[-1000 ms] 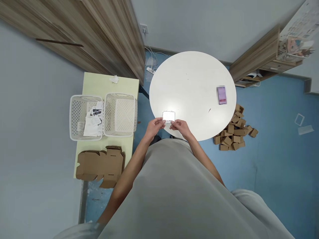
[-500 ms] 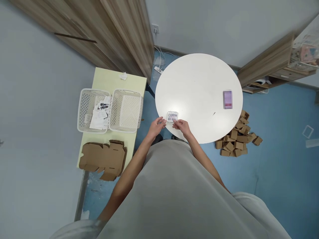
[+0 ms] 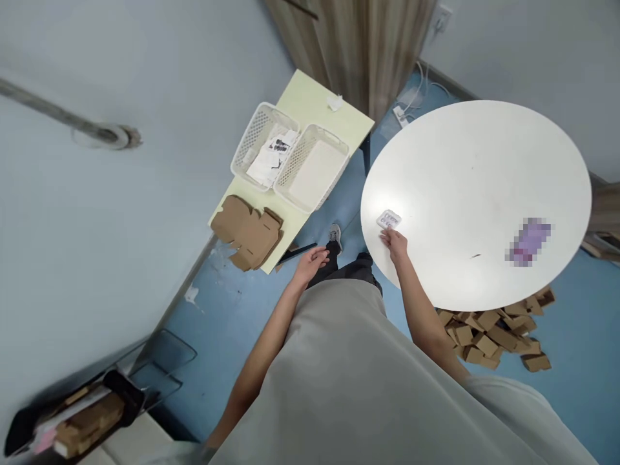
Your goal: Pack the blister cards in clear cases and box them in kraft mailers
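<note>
My right hand (image 3: 396, 244) is at the near edge of a small clear plastic pack (image 3: 389, 219). Its fingertips pinch or touch that edge. Two rows of small purplish-grey items show in the pack, too small to name. It is near the left rim of the round white table (image 3: 465, 148). My left hand (image 3: 312, 263) hangs over the floor, left of the table, its fingers loosely bent and apart with nothing in them. The nearest thing to it is a yellow table (image 3: 351, 118) with flattened brown cardboard boxes (image 3: 249, 232) on its front end.
Two white plastic baskets (image 3: 317, 127) stand on the yellow table, one with white packets (image 3: 272, 155) inside. A blurred-out purple thing (image 3: 530, 240) lies on the right of the white table. Small cardboard boxes (image 3: 498, 336) are heaped on the floor. A black-framed chair (image 3: 165, 361) is at lower left.
My view has turned left, bringing the chair into sight. My left hand has moved away from the pack, out toward the yellow table. My right hand has stayed by the pack.
</note>
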A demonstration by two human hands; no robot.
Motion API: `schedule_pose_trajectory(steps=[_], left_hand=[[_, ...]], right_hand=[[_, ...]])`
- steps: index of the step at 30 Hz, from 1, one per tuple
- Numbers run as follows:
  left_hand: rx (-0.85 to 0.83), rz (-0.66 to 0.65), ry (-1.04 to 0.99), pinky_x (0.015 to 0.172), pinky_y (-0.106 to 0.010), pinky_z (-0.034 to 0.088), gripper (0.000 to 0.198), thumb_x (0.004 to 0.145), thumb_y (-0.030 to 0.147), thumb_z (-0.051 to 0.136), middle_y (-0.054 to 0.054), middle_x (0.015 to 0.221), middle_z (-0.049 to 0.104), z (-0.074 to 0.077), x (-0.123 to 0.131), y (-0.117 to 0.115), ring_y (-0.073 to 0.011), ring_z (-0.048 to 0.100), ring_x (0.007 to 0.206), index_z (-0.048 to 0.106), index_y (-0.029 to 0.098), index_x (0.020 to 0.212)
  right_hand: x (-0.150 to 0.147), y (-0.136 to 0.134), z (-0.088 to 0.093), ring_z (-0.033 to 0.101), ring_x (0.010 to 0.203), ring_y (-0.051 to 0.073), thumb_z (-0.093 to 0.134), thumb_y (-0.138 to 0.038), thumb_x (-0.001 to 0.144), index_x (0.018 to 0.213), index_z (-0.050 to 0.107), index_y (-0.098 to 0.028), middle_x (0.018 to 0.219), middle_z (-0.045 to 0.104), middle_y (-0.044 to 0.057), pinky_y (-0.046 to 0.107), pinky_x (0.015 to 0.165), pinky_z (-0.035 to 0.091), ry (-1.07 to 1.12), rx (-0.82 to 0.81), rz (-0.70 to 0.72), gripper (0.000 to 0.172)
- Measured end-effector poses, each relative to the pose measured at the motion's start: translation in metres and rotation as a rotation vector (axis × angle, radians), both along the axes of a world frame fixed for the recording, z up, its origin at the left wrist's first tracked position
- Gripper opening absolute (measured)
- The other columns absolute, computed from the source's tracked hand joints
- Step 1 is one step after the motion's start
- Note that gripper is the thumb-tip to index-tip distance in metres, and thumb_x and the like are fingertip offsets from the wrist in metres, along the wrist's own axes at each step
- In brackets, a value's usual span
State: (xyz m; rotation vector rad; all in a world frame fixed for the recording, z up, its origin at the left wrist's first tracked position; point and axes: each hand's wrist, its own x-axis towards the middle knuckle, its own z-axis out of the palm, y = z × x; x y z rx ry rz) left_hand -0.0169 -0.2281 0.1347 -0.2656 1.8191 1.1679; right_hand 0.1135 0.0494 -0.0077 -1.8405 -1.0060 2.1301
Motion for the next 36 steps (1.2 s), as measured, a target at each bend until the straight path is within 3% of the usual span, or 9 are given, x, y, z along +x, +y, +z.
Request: schedule_pose_trajectory(steps=[5,11,16,21,25,29,33,36], left_hand=[[0.000,0.117,0.025,0.109,-0.048,0.060,0.064,0.085,0.060,0.085,-0.017,0.136,0.079,0.003,-0.001,-0.039,-0.0272,0.078,0.113,0.072,0.018,0.131],[0.104,0.101,0.053,0.110,-0.049,0.060,0.062,0.086,0.060,0.083,-0.018,0.138,0.078,-0.002,-0.029,-0.048,-0.0293,0.078,0.115,0.072,0.018,0.130],[0.240,0.035,0.044,0.112,-0.049,0.059,0.060,0.086,0.061,0.082,-0.017,0.139,0.078,-0.006,-0.056,-0.071,-0.0292,0.077,0.117,0.072,0.020,0.129],[0.319,0.106,0.096,0.112,-0.049,0.058,0.060,0.088,0.061,0.080,-0.018,0.139,0.077,-0.007,-0.090,-0.103,-0.0285,0.077,0.117,0.073,0.018,0.129],[0.352,0.152,0.108,0.113,-0.050,0.058,0.058,0.090,0.059,0.079,-0.019,0.141,0.076,-0.007,-0.113,-0.120,-0.0289,0.077,0.120,0.072,0.018,0.131],[0.378,0.196,0.095,0.113,-0.050,0.058,0.056,0.090,0.057,0.079,-0.018,0.139,0.077,-0.009,-0.129,-0.121,-0.0296,0.077,0.119,0.073,0.018,0.129],[0.381,0.250,0.114,0.114,-0.051,0.058,0.055,0.091,0.057,0.077,-0.018,0.138,0.077,-0.010,-0.146,-0.112,-0.0295,0.077,0.118,0.073,0.018,0.129],[0.377,0.293,0.143,0.115,-0.050,0.057,0.055,0.093,0.056,0.075,-0.018,0.145,0.074,-0.008,-0.168,-0.106,-0.0294,0.076,0.122,0.072,0.019,0.135]], right_hand=[[-0.003,0.002,0.006,0.078,0.075,0.010,0.085,-0.027,0.094,0.091,0.075,-0.016,0.093,0.083,0.006,0.017,0.075,0.068,0.036,0.011,-0.050,0.016],[-0.006,-0.013,0.028,0.078,0.077,0.012,0.080,-0.021,0.092,0.092,0.073,-0.017,0.093,0.082,0.005,0.019,0.071,0.068,-0.033,0.073,-0.098,0.008],[-0.011,-0.044,0.055,0.081,0.085,0.014,0.080,-0.022,0.091,0.098,0.073,-0.019,0.098,0.083,0.006,0.022,0.075,0.068,-0.027,0.171,-0.131,0.011],[-0.036,-0.092,0.084,0.081,0.086,0.017,0.087,-0.032,0.086,0.105,0.074,-0.020,0.101,0.084,0.007,0.028,0.079,0.068,0.003,0.281,-0.045,0.026],[-0.075,-0.128,0.102,0.081,0.086,0.019,0.087,-0.046,0.084,0.113,0.076,-0.018,0.103,0.084,0.010,0.033,0.085,0.066,0.013,0.408,0.133,0.041],[-0.129,-0.142,0.117,0.082,0.097,0.026,0.081,-0.067,0.085,0.123,0.077,-0.018,0.107,0.084,0.012,0.045,0.095,0.066,0.078,0.598,0.472,0.062],[-0.204,-0.136,0.125,0.079,0.111,0.031,0.075,-0.076,0.089,0.130,0.076,-0.019,0.116,0.083,0.015,0.049,0.103,0.065,0.144,0.753,0.790,0.070],[-0.273,-0.134,0.125,0.077,0.116,0.032,0.069,-0.071,0.098,0.139,0.073,-0.020,0.125,0.082,0.016,0.049,0.106,0.064,0.164,0.860,0.992,0.065]])
